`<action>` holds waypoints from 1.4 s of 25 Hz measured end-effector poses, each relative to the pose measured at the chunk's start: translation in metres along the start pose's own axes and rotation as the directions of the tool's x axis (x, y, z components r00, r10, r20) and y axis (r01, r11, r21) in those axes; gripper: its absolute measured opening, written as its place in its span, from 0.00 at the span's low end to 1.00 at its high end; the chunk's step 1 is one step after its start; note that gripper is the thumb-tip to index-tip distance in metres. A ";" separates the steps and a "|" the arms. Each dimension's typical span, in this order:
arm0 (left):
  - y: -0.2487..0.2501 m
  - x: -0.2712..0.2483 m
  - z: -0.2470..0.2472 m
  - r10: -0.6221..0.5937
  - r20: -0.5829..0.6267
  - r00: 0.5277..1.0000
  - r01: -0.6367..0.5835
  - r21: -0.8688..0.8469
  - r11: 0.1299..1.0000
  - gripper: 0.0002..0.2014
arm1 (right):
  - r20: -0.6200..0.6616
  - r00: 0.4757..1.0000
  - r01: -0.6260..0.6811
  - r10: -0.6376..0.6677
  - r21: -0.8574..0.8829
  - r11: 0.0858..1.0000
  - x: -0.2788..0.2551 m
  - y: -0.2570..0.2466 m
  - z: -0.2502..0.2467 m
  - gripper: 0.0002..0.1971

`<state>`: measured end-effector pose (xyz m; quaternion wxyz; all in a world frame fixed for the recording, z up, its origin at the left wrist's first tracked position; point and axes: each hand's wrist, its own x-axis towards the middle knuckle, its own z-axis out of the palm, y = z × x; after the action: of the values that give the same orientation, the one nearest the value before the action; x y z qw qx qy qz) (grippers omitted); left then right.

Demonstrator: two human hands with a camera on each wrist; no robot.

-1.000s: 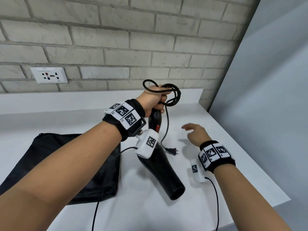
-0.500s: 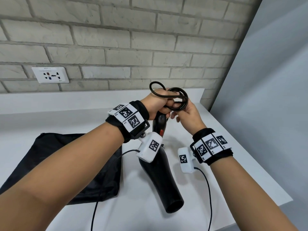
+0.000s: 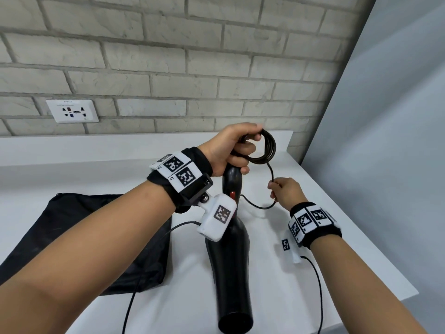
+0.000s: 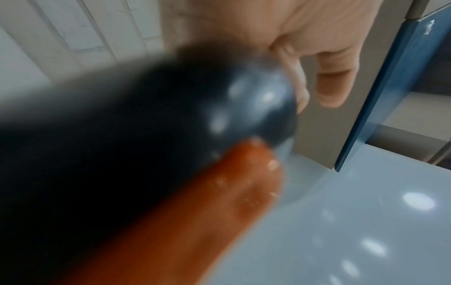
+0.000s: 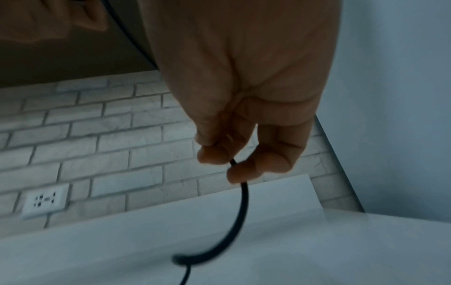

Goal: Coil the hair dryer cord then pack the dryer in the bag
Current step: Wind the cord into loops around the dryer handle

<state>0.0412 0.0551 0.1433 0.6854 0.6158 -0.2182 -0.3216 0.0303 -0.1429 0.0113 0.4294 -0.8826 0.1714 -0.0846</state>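
My left hand (image 3: 231,150) grips the handle end of the black hair dryer (image 3: 231,266) together with several loops of its black cord (image 3: 268,150). The dryer hangs nozzle-down over the white counter, its red switch (image 3: 232,195) showing below the hand. In the left wrist view the dryer (image 4: 122,154) fills the frame, blurred. My right hand (image 3: 284,191) is lower and to the right, pinching the loose stretch of cord (image 5: 240,212) between thumb and fingers. The plug is hidden. The black bag (image 3: 79,239) lies flat on the counter at the left.
The white counter (image 3: 337,237) ends in an edge at the right and front. A brick wall with a white socket plate (image 3: 72,110) stands behind. A grey panel (image 3: 397,141) rises on the right. Thin sensor cables (image 3: 317,285) trail from both wrists.
My right hand went up to the coil beside the left hand, then dropped down and right along the cord. The coil in my left hand is tighter. The dryer hangs more upright.
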 end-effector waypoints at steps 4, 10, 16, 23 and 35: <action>0.000 0.006 0.017 0.026 -0.114 0.993 -0.012 0.124 0.992 0.22 | 0.089 0.996 0.022 -0.017 -0.054 0.998 -0.007 -0.014 -0.009 0.07; 0.009 0.015 0.019 0.063 -0.161 0.985 -0.038 0.153 0.988 0.20 | 0.068 0.935 0.336 -0.349 0.152 0.930 -0.025 -0.059 -0.036 0.16; 0.009 0.010 0.016 0.061 -0.158 0.986 -0.042 0.125 0.991 0.22 | 0.094 0.855 0.388 -0.510 0.535 0.750 -0.030 -0.091 -0.037 0.22; 0.009 0.007 0.000 0.063 -0.091 0.994 -0.054 0.107 0.993 0.24 | 0.207 0.842 0.304 -0.498 0.581 0.755 -0.024 -0.093 -0.032 0.17; -0.003 0.023 -0.001 -0.009 -0.107 0.994 0.041 0.295 0.955 0.22 | -0.147 0.809 0.522 -0.569 -0.265 0.811 0.001 -0.126 -0.052 0.08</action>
<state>0.0575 0.0393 0.1380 0.5915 0.7303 -0.2202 -0.2613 0.0451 -0.1093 0.1420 0.2686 -0.9200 -0.0363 -0.2830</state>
